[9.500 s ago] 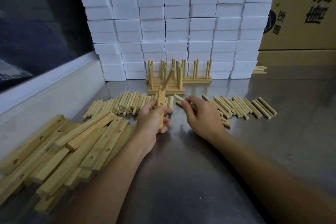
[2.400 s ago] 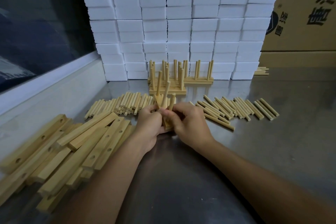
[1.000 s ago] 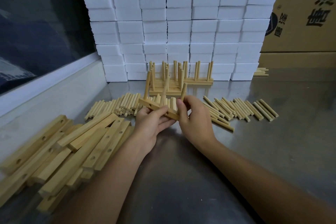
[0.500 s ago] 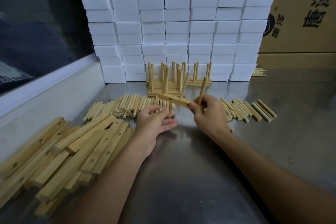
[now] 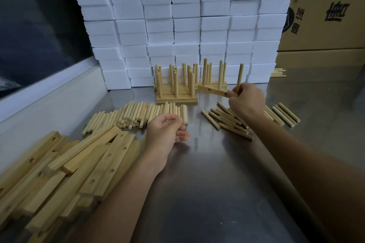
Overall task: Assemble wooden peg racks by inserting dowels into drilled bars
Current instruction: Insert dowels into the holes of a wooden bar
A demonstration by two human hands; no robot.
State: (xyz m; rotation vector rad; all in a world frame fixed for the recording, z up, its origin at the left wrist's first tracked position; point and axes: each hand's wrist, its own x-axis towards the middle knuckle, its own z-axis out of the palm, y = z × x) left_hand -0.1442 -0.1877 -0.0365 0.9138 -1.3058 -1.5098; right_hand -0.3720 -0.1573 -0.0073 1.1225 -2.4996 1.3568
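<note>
One finished rack (image 5: 212,89), a drilled bar with its dowels standing upright, was held by its near-right end in the right hand (image 5: 245,99), whose fingers were curled round the bar end and the dowel there; it hung just above the tabletop (image 5: 227,183), its far-left end over or touching the bars of the finished racks (image 5: 175,87) stacked by the far wall. The step appeared to be setting this rack down with the others. To do it well, the bar should probably be kept level so the dowels stay seated, lowered beside or onto the stack without knocking the upright pegs there, and released only once it rests flat. The left hand (image 5: 167,132) hovered nearer, palm turned up, fingers loosely curled and holding nothing, just beside the left pile of loose dowels (image 5: 138,113); it seemed well placed to reach for the next piece. A second scatter of dowels (image 5: 229,121) lay under and right of the right hand. A heap of drilled bars (image 5: 65,167) lay at the near left. White boxes (image 5: 187,16) were stacked at the far side, with a cardboard carton (image 5: 325,10) at the far right.
</note>
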